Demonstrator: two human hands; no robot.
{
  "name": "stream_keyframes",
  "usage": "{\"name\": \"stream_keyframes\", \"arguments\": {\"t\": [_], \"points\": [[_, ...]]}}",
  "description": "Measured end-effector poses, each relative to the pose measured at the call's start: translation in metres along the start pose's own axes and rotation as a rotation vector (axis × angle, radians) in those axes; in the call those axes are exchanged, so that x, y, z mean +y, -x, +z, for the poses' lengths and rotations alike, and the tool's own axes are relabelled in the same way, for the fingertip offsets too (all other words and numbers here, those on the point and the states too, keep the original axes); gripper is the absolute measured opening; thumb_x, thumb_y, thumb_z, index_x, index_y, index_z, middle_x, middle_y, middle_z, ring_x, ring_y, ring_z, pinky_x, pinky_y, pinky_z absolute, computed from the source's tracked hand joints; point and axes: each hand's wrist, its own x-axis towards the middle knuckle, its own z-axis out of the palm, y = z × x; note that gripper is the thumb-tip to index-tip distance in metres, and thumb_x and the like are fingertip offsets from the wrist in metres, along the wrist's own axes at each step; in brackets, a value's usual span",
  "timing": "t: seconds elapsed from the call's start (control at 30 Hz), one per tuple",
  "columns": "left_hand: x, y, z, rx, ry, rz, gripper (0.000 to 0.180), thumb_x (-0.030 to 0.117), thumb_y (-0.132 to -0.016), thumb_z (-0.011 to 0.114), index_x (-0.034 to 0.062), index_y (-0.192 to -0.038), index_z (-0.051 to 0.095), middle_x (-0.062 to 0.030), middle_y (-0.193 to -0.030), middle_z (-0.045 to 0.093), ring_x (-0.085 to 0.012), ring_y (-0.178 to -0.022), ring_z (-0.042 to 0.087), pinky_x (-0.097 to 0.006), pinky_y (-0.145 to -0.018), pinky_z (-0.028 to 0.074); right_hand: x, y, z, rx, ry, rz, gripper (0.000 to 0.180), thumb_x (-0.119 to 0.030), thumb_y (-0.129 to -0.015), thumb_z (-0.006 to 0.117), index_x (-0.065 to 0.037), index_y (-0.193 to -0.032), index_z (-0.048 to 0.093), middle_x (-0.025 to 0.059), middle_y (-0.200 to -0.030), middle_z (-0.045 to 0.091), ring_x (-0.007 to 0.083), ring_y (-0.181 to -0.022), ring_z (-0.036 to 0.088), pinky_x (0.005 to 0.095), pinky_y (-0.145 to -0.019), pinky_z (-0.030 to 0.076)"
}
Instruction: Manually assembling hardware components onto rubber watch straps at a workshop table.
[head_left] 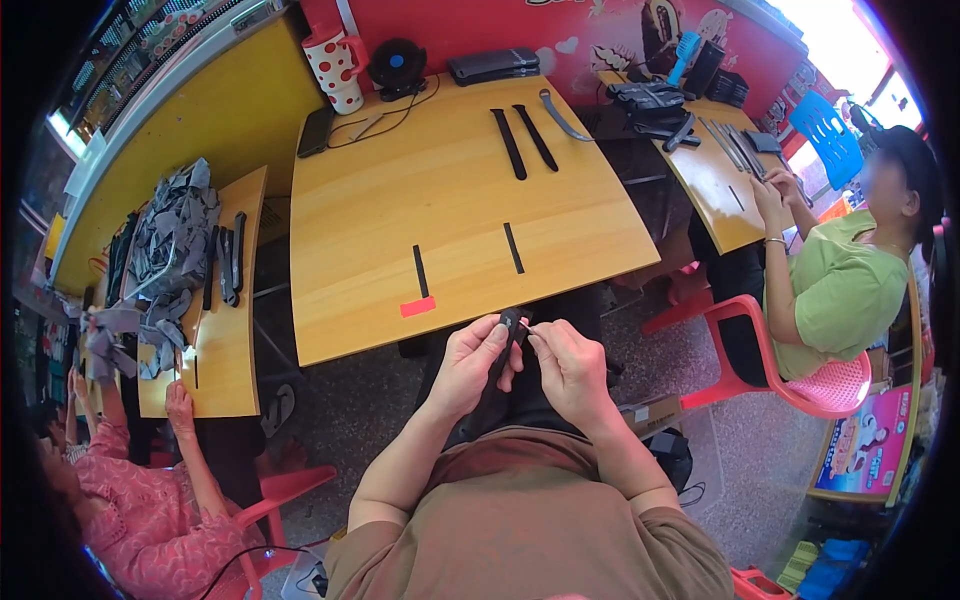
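In front of my lap, just beyond the table's near edge, my left hand (pixel 468 362) grips a black fabric strap (pixel 496 382), thumb on top near its upper end. My right hand (pixel 572 368) is closed in a pinch beside that end, on something small and thin that I cannot make out. On the wooden table (pixel 400 200) ahead lie a short black strip (pixel 420 270) by a pink-red patch (pixel 417 307) and another short black strip (pixel 513 248). Farther back are two longer black straps (pixel 508 145) and a curved grey strap (pixel 563 115).
A polka-dot tumbler (pixel 333 75), a small black fan (pixel 398 66), a phone (pixel 315 132) and a folded dark bundle (pixel 493 66) line the table's back. Co-workers sit left and right at side tables; a grey fabric pile (pixel 172 225) is at left, a pink chair (pixel 740 345) at right.
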Motion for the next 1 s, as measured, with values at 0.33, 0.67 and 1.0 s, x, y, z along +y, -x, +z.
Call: {"name": "stream_keyframes", "arguments": {"t": [0.33,0.67,1.0], "points": [[-0.004,0.000,-0.006,-0.021,-0.055,0.025,0.028,0.021,-0.104,0.045,-0.0007,-0.110,0.062,-0.0067,-0.073,0.062,-0.0101,-0.054,0.054,-0.021,-0.048,0.044,-0.002,0.001,0.000,-0.032,0.053,-0.025,0.006,0.001,-0.085,0.063,-0.003,-0.090,0.061,0.0124,-0.072,0.056,0.0301,-0.058,0.059,0.0372,-0.049,0.044],[-0.004,0.006,-0.007,-0.017,-0.272,0.102,0.020,0.014,-0.100,0.052,-0.0008,-0.097,0.065,-0.0042,-0.069,0.062,-0.0056,-0.051,0.051,-0.019,-0.045,0.040,0.000,0.008,0.008,-0.010,0.022,-0.070,0.011,0.010,-0.082,0.060,0.005,-0.092,0.061,0.0141,-0.073,0.058,0.0260,-0.058,0.061,0.0316,-0.051,0.048],[0.013,0.003,-0.012,-0.097,-0.614,0.196,0.015,0.012,-0.093,0.062,0.0011,-0.082,0.063,-0.0010,-0.058,0.055,-0.0069,-0.048,0.047,-0.025,-0.047,0.038,0.019,-0.002,0.001,-0.115,-0.020,-0.195,0.019,0.009,-0.072,0.062,0.001,-0.089,0.059,0.0122,-0.071,0.055,0.0285,-0.060,0.061,0.0362,-0.051,0.048]]}}
